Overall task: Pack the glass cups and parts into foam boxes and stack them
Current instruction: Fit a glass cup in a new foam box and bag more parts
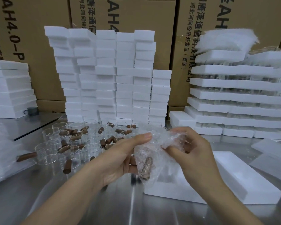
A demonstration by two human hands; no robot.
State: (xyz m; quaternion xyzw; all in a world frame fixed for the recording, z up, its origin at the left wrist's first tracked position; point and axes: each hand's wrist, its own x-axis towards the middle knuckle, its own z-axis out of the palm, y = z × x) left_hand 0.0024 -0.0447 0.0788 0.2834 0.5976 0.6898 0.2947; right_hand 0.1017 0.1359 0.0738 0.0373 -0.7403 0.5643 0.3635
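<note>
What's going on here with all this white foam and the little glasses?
A person is packing glassware by hand. The left hand and the right hand hold bubble wrap around a brown part, just above an open foam box on the metal table. To the left, glass cups with brown handles sit loose on the table. Behind them rise stacks of white foam boxes.
</note>
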